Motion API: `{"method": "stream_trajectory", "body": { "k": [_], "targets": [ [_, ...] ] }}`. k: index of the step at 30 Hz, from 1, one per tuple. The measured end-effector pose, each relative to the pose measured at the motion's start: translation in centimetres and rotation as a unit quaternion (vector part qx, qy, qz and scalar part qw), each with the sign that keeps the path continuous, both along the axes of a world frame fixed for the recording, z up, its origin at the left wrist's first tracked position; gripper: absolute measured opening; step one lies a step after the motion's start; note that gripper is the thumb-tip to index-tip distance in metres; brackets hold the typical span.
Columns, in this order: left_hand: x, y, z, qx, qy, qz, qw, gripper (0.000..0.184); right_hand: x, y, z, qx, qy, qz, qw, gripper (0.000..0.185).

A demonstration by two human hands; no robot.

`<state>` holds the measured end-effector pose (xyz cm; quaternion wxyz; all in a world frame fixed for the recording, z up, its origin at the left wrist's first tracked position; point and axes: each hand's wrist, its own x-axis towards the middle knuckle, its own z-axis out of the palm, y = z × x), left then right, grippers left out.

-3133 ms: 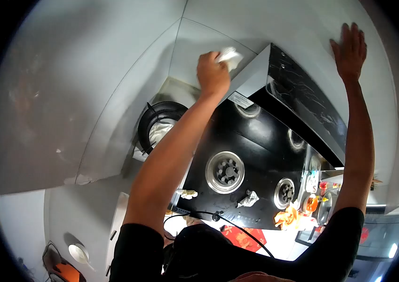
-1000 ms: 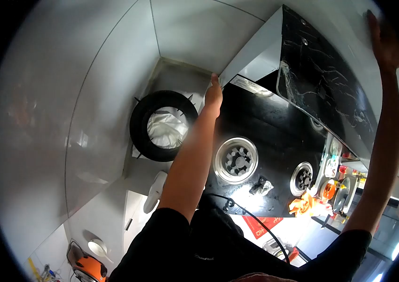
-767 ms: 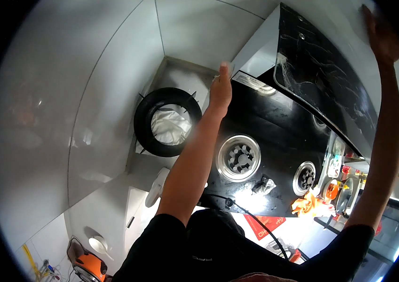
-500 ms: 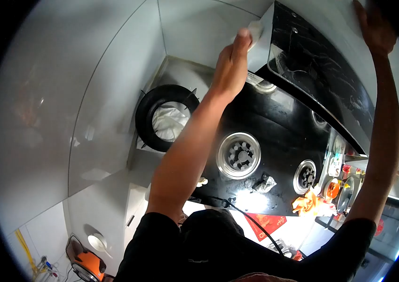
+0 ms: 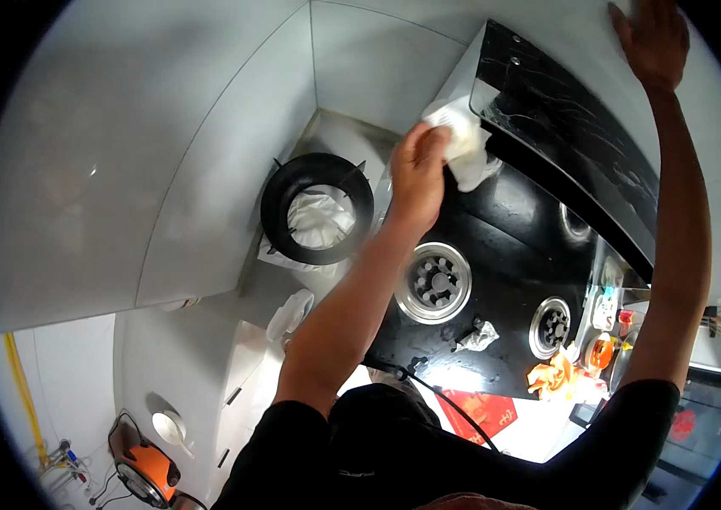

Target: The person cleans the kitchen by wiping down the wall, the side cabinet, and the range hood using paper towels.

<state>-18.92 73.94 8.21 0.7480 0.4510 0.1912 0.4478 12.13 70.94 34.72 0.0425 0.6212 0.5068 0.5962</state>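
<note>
Crumpled soft white cloth [image 5: 464, 140], pinched in our left hand [image 5: 420, 178].
Wiping step, we judge; next move calls for steady grip; right hand [image 5: 654, 47] spread.

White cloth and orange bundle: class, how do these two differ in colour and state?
The white cloth is pale; the orange bundle is vivid. The white cloth is held in the left hand; the orange bundle lies unheld, bunched up by the edge of the black cooktop. Both look creased.
</note>
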Motion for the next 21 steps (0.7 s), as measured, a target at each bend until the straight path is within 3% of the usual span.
{"method": "stream_trajectory", "body": {
  "k": [1, 3, 5, 6, 7, 8, 12, 13, 14, 16, 17, 18, 19, 21],
  "targets": [
    [-0.6, -0.9, -0.1, -0.165, -0.135, -0.005, 0.977, 0.015, -1.6, -0.5, 0.2, -0.008, 0.117, 0.057, 0.991, 0.085],
    [-3.5, -1.8, -0.3, -0.168, -0.149, -0.032, 0.974, 0.020, -5.6, -1.1, 0.4, -0.026, 0.345, 0.176, 0.921, 0.078],
    [-6.5, -2.7, 0.1, -0.176, -0.154, -0.037, 0.972, 0.027, -8.6, -1.8, 0.9, -0.042, 0.546, 0.290, 0.785, 0.074],
    [-7.8, -3.0, -0.1, -0.169, -0.130, -0.026, 0.977, 0.023, -7.1, -1.7, 0.8, -0.037, 0.546, 0.296, 0.782, 0.074],
    [-9.2, -3.6, 0.2, -0.161, -0.127, -0.025, 0.978, 0.023, -3.9, -1.1, 0.5, -0.049, 0.341, 0.191, 0.919, 0.079],
    [-10.7, -4.2, 0.5, -0.162, -0.103, -0.020, 0.981, 0.025, -2.4, -1.1, 0.7, -0.053, 0.112, 0.068, 0.990, 0.086],
    [-16.3, -6.7, -0.4, -0.099, -0.006, -0.003, 0.995, 0.026, -7.0, -3.3, 2.4, -0.111, 0.236, 0.001, 0.965, 0.085],
    [-17.5, -7.1, -1.4, -0.083, 0.026, 0.010, 0.996, 0.024, -10.5, -3.7, 0.5, -0.007, 0.199, -0.079, 0.977, 0.075],
    [-18.6, -7.6, -2.2, -0.077, 0.055, 0.027, 0.995, 0.021, -12.1, -4.4, -1.3, 0.079, 0.122, 0.056, 0.988, 0.059],
    [-20.7, -8.7, -3.4, -0.037, 0.137, 0.080, 0.987, 0.017, -18.8, -7.8, -5.2, 0.062, 0.309, 0.267, 0.911, 0.044],
    [-21.4, -9.3, -3.7, -0.053, 0.167, 0.101, 0.979, 0.018, -23.8, -10.6, -7.9, 0.011, 0.607, 0.297, 0.737, 0.038],
    [-22.0, -9.8, -4.3, -0.047, 0.167, 0.102, 0.979, 0.018, -26.5, -12.4, -11.9, -0.035, 0.634, 0.365, 0.681, 0.032],
    [-22.6, -10.4, -4.4, -0.039, 0.166, 0.102, 0.980, 0.021, -30.8, -14.4, -14.5, -0.085, 0.613, 0.350, 0.704, 0.028],
    [-23.8, -11.9, -3.0, -0.082, 0.138, 0.068, 0.985, 0.020, -36.4, -16.9, -20.9, -0.142, 0.596, 0.420, 0.669, 0.037]
  ]
}}
